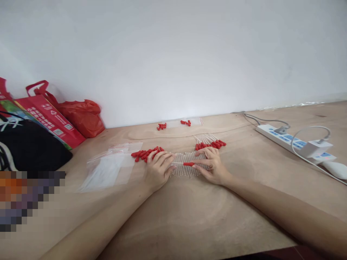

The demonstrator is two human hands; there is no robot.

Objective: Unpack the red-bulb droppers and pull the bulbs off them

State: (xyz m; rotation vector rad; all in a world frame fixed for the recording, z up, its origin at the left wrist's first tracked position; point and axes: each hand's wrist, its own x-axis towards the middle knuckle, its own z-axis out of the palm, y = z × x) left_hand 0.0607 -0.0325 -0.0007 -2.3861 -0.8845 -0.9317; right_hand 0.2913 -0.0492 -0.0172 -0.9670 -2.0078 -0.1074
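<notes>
Between my hands lies a thin white stick (pixel 178 163) with a red tip (pixel 188 164) at its right end. My left hand (pixel 157 171) is closed on the stick's plain part, while the thumb and forefinger of my right hand (pixel 213 168) pinch the red tip. Beneath them, many bare sticks (pixel 184 172) are laid side by side on the wooden table. A heap of loose red tips (pixel 143 154) sits just beyond my left hand. Past my right hand rests a bunch of red-tipped sticks (pixel 210 145), red ends toward me.
Clear zip bags (pixel 105 168) lie left of my left hand. More red pieces (pixel 162 126) and a clear bag (pixel 175 124) are near the wall. A power strip (pixel 282 139) with plugs and cables stands right. Red bags (pixel 51 117) and a black bag (pixel 32 144) fill the far left.
</notes>
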